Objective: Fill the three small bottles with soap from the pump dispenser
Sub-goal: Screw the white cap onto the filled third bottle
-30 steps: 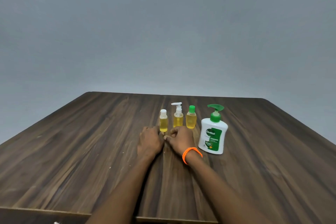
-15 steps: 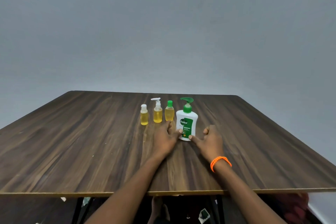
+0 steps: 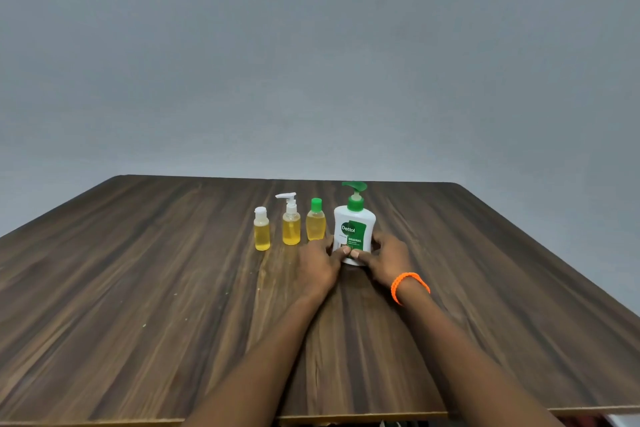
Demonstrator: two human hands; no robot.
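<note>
White plastic forms the pump dispenser (image 3: 354, 231), seen from the head view upright on the tabletop (image 3: 138, 288), just right of three small bottles (image 3: 291, 224). Its lower body is gripped by the left hand (image 3: 320, 262) and right hand (image 3: 386, 258). It is judged rigid, moderately heavy and smooth, best held low.

Even, diffuse, moderately dim lighting with a cool grey cast; no distinct source is visible. Shadows are soft and faint, lying close under the forearms on the wooden table (image 3: 138, 288). No glare. Wide-angle distortion splays the table edges outward. Focus is slightly soft overall; the small print on the pump dispenser (image 3: 354, 229) is unreadable.
</note>
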